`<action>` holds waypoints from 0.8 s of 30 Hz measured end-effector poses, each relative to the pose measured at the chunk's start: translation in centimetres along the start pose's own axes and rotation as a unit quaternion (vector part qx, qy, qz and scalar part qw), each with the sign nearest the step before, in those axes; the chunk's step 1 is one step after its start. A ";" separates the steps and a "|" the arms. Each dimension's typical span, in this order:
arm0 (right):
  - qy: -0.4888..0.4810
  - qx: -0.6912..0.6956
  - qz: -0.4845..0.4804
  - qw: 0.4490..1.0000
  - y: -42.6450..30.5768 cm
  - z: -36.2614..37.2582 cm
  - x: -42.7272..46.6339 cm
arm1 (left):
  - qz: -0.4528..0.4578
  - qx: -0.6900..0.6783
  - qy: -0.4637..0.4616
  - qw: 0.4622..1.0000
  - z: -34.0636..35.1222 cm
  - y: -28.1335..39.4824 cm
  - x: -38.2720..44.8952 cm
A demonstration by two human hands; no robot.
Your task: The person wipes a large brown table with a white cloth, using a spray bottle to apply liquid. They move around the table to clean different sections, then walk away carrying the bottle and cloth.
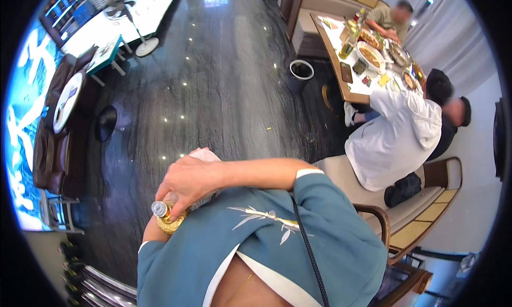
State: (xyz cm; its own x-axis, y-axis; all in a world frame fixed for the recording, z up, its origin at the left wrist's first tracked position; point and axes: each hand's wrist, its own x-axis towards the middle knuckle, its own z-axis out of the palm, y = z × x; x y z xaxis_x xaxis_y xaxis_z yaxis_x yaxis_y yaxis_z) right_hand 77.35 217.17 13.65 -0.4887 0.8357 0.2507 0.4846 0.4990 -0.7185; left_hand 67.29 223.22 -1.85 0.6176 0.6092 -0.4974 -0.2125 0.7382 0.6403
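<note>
My right hand (pixel 191 179) reaches across my body, its fingers around a bottle (pixel 171 221) with an ornate gold neck and a clear faceted stopper (pixel 159 209). The stopper end points towards my left side. Most of the bottle is hidden behind the hand and wrist. A white cloth or paper (pixel 205 155) shows just beyond the right wrist, with fingertips beside it. My left forearm (pixel 155 230) comes up from its sleeve behind the bottle; the left hand itself is mostly covered, so its hold cannot be made out.
At right, people sit around a table (pixel 339 79) with dishes, bottles and a phone; one in a white hoodie (pixel 394 135) is on the near bench (pixel 338 173). A bin (pixel 300 75) stands on the dark floor. Leather sofas (pixel 60 159), a round table (pixel 69 101) and a fan (pixel 147 47) are left.
</note>
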 end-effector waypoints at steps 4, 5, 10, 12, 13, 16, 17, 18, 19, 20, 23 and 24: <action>-0.059 -0.019 0.050 0.997 6.6 -6.9 3.5 | 0.060 0.011 -0.036 0.997 3.2 3.3 9.1; -0.070 -0.028 0.066 0.995 8.5 -8.6 4.2 | 0.058 0.005 -0.049 0.997 4.3 4.1 11.4; -0.034 -0.068 0.043 0.996 17.8 -17.1 8.1 | -0.092 -0.048 -0.016 0.994 9.1 10.8 24.6; -0.003 -0.086 0.060 0.995 22.4 -20.2 9.8 | -0.161 -0.078 0.004 0.984 9.9 12.2 32.2; 0.025 -0.088 0.060 0.994 24.5 -22.3 10.7 | -0.180 -0.093 -0.009 0.979 10.9 13.5 35.7; 0.077 -0.100 0.069 0.990 30.2 -29.0 12.5 | -0.230 -0.112 -0.044 0.966 13.5 17.1 47.1; 0.083 -0.105 0.082 0.988 31.8 -31.6 12.9 | -0.248 -0.114 -0.053 0.961 14.4 17.9 50.9; 0.094 -0.106 0.107 0.984 33.8 -33.8 12.8 | -0.237 -0.102 -0.072 0.964 19.1 19.3 50.6; 0.121 -0.104 0.113 0.981 36.1 -35.4 13.0 | -0.195 -0.079 -0.082 0.974 21.4 20.0 51.5; 0.149 -0.102 0.116 0.977 38.5 -36.7 13.0 | -0.149 -0.055 -0.093 0.983 23.3 20.6 52.7; 0.212 -0.118 0.109 0.964 44.0 -41.6 13.4 | -0.139 -0.008 -0.095 0.986 26.9 22.4 61.3; 0.228 -0.125 0.102 0.960 45.9 -43.4 13.5 | -0.155 0.003 -0.088 0.984 28.0 23.1 64.7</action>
State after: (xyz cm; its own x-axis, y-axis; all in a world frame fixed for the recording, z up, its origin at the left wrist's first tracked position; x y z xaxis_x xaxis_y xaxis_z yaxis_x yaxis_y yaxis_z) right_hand 124.41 261.32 12.22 -0.0247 0.9067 0.4211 0.7237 0.3068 -0.6182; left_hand 123.55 271.61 -2.87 0.7734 0.2957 -0.5607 0.0110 0.8782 0.4782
